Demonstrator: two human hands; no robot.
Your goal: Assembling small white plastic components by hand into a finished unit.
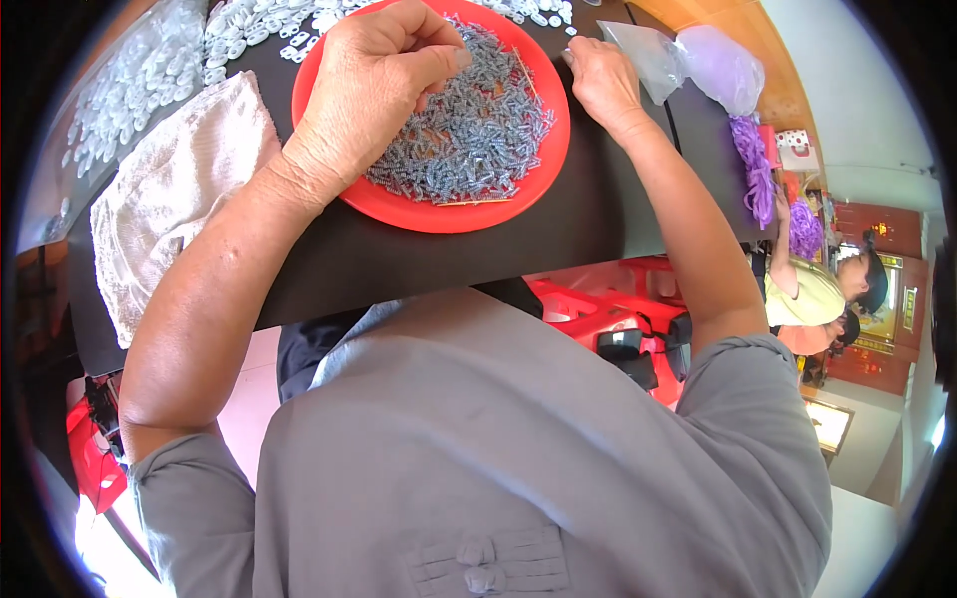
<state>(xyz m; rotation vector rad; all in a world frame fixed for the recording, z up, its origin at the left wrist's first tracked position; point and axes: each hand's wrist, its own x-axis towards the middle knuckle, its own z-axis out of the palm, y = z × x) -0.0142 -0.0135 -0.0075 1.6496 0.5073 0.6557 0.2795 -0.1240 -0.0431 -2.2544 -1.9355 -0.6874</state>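
A round red plate (554,149) on the dark table holds a heap of small grey-blue springy-looking pieces (469,130). Over the plate's left side is my left hand (384,65), thumb and fingers pinched together; whatever is between them is too small or hidden to make out. My right hand (604,85) rests at the table just past the plate's right rim. Its fingers are curled and closed at the tips, where a tiny pale bit shows that I cannot name. Many small white oval plastic pieces (244,28) lie spread beyond the plate.
At the left are a clear bag of white pieces (140,75) and a pale cloth (184,184). Clear plastic bags (648,60) and purple strips (750,164) lie at the right. A red plastic stool (578,304) stands below the table edge. Two people (812,294) are farther right.
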